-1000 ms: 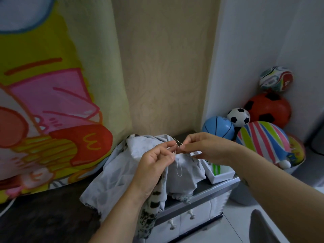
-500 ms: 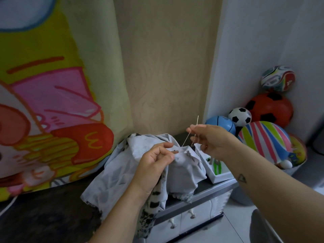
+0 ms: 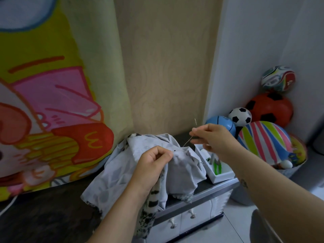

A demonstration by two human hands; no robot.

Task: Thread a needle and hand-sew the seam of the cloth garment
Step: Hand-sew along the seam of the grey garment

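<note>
Left: tall yellow-green fabric hanging printed with a pink and red cartoon
Back: beige wallpaper with a wavy pattern
Corner, top: multicoloured ball resting on a red-orange ball with black patches
Corner, lower: small black-and-white football, light-blue ball, large striped inflatable ball
Cabinet: low grey-topped cabinet with white knobbed drawers
Tray: white rectangular tray on the cabinet top, holding a green-handled tool

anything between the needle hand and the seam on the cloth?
Nothing visible. Right hand holds the needle up right of the cloth; only thread spans the gap to the seam. Left hand pinches the cloth beside it.
</note>
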